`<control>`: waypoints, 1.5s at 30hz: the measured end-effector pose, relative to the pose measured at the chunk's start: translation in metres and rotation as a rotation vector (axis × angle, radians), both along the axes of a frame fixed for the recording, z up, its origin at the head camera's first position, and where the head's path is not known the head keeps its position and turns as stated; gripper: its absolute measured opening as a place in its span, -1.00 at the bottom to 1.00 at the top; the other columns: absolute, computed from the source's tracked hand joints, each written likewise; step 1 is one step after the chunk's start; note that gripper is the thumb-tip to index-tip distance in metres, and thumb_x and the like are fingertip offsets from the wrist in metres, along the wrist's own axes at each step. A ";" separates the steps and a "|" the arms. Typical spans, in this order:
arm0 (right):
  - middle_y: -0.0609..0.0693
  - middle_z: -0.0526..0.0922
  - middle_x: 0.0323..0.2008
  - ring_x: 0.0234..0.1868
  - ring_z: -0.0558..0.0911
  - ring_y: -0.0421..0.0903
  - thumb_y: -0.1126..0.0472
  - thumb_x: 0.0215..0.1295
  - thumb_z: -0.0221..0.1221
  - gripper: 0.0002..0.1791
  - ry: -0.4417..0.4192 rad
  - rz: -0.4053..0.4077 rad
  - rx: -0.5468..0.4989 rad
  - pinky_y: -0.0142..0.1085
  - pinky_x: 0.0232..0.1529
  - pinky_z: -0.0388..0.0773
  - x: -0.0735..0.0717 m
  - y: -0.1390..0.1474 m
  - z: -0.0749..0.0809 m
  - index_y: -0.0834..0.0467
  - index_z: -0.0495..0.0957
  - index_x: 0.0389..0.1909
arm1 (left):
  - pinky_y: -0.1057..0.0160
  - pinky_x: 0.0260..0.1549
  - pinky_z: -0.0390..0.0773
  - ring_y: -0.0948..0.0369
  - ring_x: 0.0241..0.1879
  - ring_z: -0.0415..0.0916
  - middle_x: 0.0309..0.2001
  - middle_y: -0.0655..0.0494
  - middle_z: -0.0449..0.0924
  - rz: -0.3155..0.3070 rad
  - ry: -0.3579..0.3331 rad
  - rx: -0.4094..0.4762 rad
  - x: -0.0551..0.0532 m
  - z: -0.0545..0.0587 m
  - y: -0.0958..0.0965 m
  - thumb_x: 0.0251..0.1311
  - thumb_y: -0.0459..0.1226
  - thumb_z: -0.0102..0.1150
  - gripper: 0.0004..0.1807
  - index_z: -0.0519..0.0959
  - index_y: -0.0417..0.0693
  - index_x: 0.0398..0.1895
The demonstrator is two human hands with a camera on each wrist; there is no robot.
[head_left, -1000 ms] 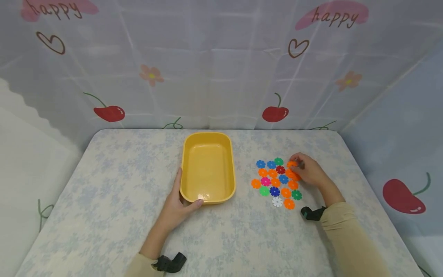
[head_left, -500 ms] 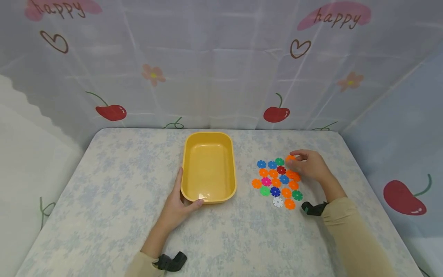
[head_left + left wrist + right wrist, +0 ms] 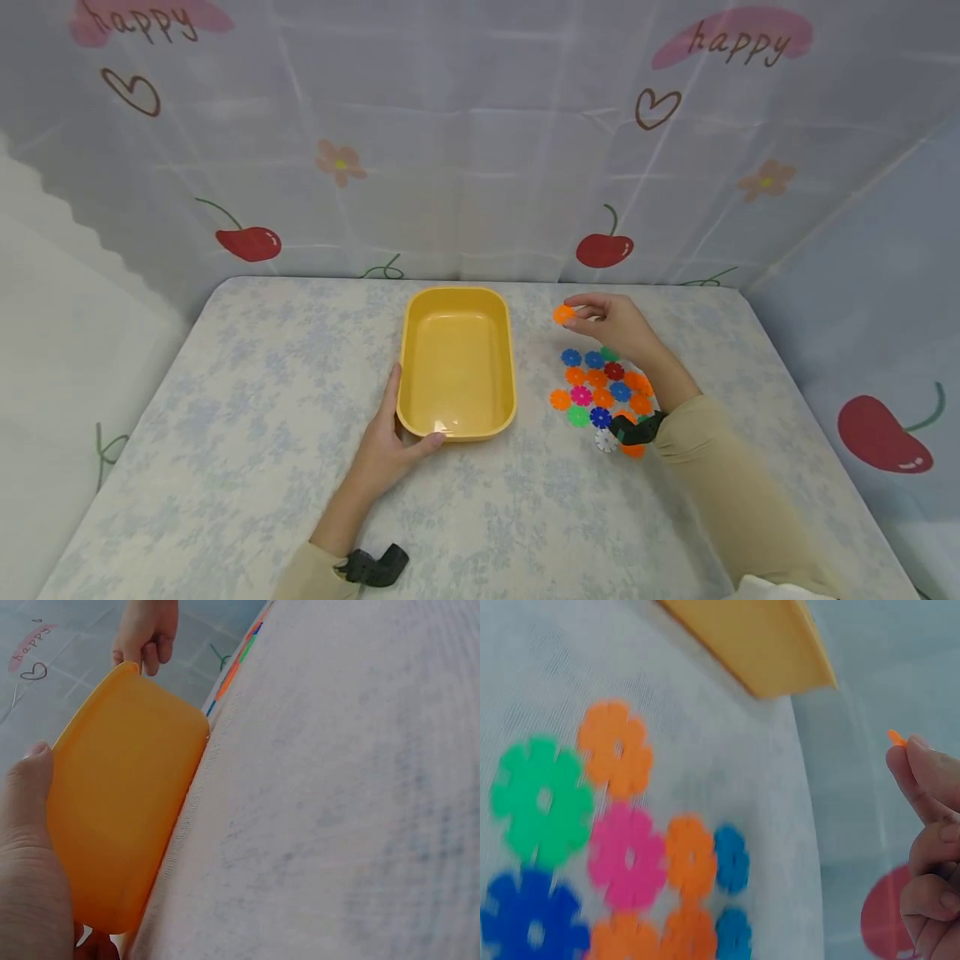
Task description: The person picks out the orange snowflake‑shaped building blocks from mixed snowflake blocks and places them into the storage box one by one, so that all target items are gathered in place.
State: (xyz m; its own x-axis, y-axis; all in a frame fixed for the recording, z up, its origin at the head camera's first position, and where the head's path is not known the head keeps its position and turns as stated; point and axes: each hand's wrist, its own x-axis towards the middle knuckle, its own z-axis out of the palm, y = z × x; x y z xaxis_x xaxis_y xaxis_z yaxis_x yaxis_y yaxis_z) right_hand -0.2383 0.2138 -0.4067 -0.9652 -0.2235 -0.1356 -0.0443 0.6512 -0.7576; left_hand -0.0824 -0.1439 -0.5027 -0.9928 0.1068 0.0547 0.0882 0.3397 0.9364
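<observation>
A yellow rectangular tray [image 3: 457, 367] stands on the table with nothing inside. My left hand [image 3: 382, 458] grips its near left corner, thumb over the front rim and fingers along the side. Between thumb and forefinger, my right hand [image 3: 611, 325] pinches an orange notched disc [image 3: 564, 314], raised to the right of the tray's far end. In the right wrist view only the edge of that disc shows beyond the fingertips. Below the right hand, flat notched discs [image 3: 602, 398] in orange, blue, green, pink, red and white lie grouped on the table; the wrist strap and sleeve cover part of them.
The table [image 3: 247, 417] has a pale blue floral cloth. A printed curtain [image 3: 450, 167] rises behind its far edge and continues along the right side. Black camera mounts [image 3: 375, 567] sit on both wrists.
My right hand has lifted an orange disc from the group's far right and carried it left and away, toward the tray. The left hand keeps its grip on the tray.
</observation>
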 end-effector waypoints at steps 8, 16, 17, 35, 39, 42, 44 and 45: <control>0.00 0.67 -0.16 -0.22 0.56 0.18 -0.02 0.30 0.31 -0.60 0.049 0.148 -0.023 -0.29 -0.38 0.49 -0.014 -0.056 0.016 -0.06 0.60 0.14 | 0.28 0.41 0.17 0.21 0.54 0.01 0.61 0.25 -0.20 -0.005 0.007 0.012 0.000 -0.001 0.000 0.07 -0.08 0.48 0.29 -0.35 0.26 0.62; -0.01 0.67 -0.18 -0.14 0.58 -0.05 0.10 0.29 0.33 -0.62 0.022 0.221 -0.033 -0.34 -0.23 0.54 -0.032 -0.108 0.018 0.00 0.63 0.12 | 0.06 0.42 0.16 0.19 0.55 -0.01 0.62 0.22 -0.21 -0.006 0.007 0.002 -0.001 0.001 0.000 0.06 -0.06 0.48 0.30 -0.34 0.27 0.62; 0.00 0.68 -0.20 -0.14 0.59 -0.05 0.11 0.28 0.33 -0.63 0.017 0.228 -0.035 -0.33 -0.24 0.53 -0.033 -0.115 0.018 0.02 0.63 0.11 | 0.06 0.42 0.16 0.20 0.55 -0.02 0.61 0.24 -0.22 -0.006 0.006 0.000 -0.001 0.001 0.000 0.06 -0.05 0.48 0.30 -0.34 0.27 0.62; 0.03 0.72 -0.12 -0.16 0.64 -0.07 0.19 0.30 0.31 -0.63 -0.013 0.244 0.130 -0.25 0.00 0.61 -0.041 -0.188 -0.017 0.19 0.62 0.10 | 0.00 0.44 0.13 0.20 0.54 0.00 0.61 0.26 -0.19 0.010 -0.007 -0.021 -0.001 0.000 -0.001 0.04 -0.01 0.49 0.30 -0.32 0.27 0.62; 0.05 0.72 -0.07 -0.10 0.65 -0.05 0.15 0.31 0.30 -0.61 -0.003 0.244 0.199 -0.22 0.06 0.60 -0.038 -0.196 -0.021 0.20 0.61 0.11 | 0.10 0.44 0.13 0.21 0.54 0.01 0.60 0.27 -0.17 0.013 -0.011 -0.019 0.000 0.001 -0.001 0.03 -0.01 0.50 0.30 -0.31 0.27 0.62; 0.03 0.71 -0.04 -0.08 0.64 -0.05 0.12 0.30 0.31 -0.61 0.025 0.241 0.263 -0.21 0.08 0.60 -0.035 -0.200 -0.023 0.19 0.61 0.09 | 0.17 0.43 0.13 0.22 0.53 0.03 0.60 0.27 -0.16 0.018 -0.013 -0.027 0.000 0.001 -0.001 0.02 0.01 0.50 0.31 -0.30 0.29 0.62; 0.01 0.71 -0.04 -0.09 0.63 -0.06 0.09 0.29 0.32 -0.63 0.050 0.238 0.310 -0.22 0.07 0.59 -0.034 -0.202 -0.024 0.17 0.63 0.06 | 0.16 0.43 0.13 0.21 0.53 0.03 0.60 0.26 -0.15 0.018 -0.010 -0.034 0.000 0.002 -0.001 0.03 0.01 0.50 0.30 -0.31 0.28 0.62; 0.00 0.71 -0.05 -0.10 0.62 -0.07 0.08 0.29 0.33 -0.64 0.063 0.239 0.332 -0.23 0.06 0.59 -0.034 -0.203 -0.025 0.16 0.64 0.04 | 0.14 0.43 0.13 0.20 0.53 0.04 0.60 0.24 -0.15 0.017 -0.008 -0.036 0.000 0.002 -0.001 0.03 0.02 0.49 0.30 -0.31 0.28 0.62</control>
